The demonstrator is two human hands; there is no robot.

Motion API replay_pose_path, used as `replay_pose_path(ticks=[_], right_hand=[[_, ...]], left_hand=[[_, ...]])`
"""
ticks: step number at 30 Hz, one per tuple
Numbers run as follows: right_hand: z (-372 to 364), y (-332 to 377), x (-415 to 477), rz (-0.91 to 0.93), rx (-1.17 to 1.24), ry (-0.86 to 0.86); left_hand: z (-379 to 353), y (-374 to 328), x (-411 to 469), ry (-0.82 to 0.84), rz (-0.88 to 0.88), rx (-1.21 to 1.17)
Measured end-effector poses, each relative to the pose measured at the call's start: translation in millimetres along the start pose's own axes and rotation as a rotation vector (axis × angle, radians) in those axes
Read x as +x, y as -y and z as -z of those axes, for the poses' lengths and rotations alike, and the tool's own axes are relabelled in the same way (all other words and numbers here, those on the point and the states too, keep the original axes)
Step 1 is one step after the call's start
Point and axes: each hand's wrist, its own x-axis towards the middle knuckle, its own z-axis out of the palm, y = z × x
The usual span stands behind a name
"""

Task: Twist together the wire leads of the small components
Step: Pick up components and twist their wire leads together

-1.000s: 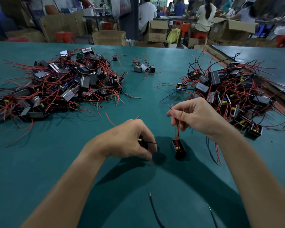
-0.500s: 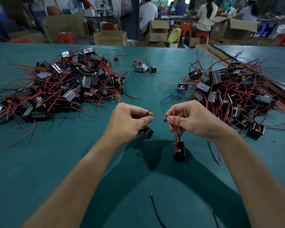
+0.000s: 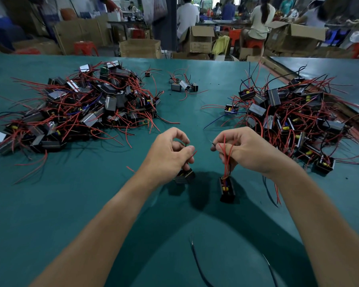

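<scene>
While the right hand pinches a bundle of red leads between thumb and forefinger, one thin bare tip pokes out leftward past the fingertips. Noted? (Obs. 1)

Noted. Those leads run straight down to a small black component, upright below the hand. I cannot tell whether its base touches the table. (Obs. 2)

Left hand? (Obs. 1)

Fingers curled, thumb and forefinger pinching a lead; a short red end sticks out to the right. Its component sits under the lower fingers, tilted and partly hidden. (Obs. 2)

Are the two wire ends touching? (Obs. 1)

No, they point at each other across a small gap, above the table's middle. (Obs. 2)

Surroundings, outward. (Obs. 1)

Two loose black wires lie on the green top near the front edge, between the forearms. Left pile of components with tangled red leads sits well apart from the left hand. Right pile is closer — its nearest leads reach just beside the right wrist. Small cluster of a few pieces lies far centre, between the piles. Beyond the table are cardboard boxes, red stools and seated people, all blurred. (Obs. 2)
</scene>
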Motion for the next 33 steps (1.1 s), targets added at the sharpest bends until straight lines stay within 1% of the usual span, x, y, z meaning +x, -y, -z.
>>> replay_pose_path(ticks=[3, 7, 12, 15, 20, 29, 33], right_hand=[[-3.8, -5.8, 1.1, -0.017, -0.095, 0.037], [-8.3, -7.9, -0.6, 0.004, -0.087, 0.113], [-6.9, -7.0, 1.6, 0.151, -0.081, 0.055], [-6.1, -7.7, 2.6, 0.177, -0.043, 0.053], [-5.5, -9.6, 3.1, 0.171, 0.053, 0.076], [-9.5, -7.3, 1.0, 0.104, 0.205, 0.088], [-10.8, -3.9, -1.0, 0.112, 0.21, 0.087]], left_hand=[[-3.1, 2.5, -0.1, 0.018, 0.021, -0.001], [-9.0, 3.8, -1.1, 0.048, 0.018, -0.074], [-9.0, 5.7, -2.1, 0.08, -0.01, -0.072], [-6.7, 4.7, -3.0, 0.097, -0.021, -0.061], [-5.4, 2.4, -3.6, 0.085, -0.062, -0.088], [-10.9, 0.2, -6.0, 0.047, -0.038, -0.211], [-13.9, 0.5, -7.1, 0.008, -0.003, -0.251]])
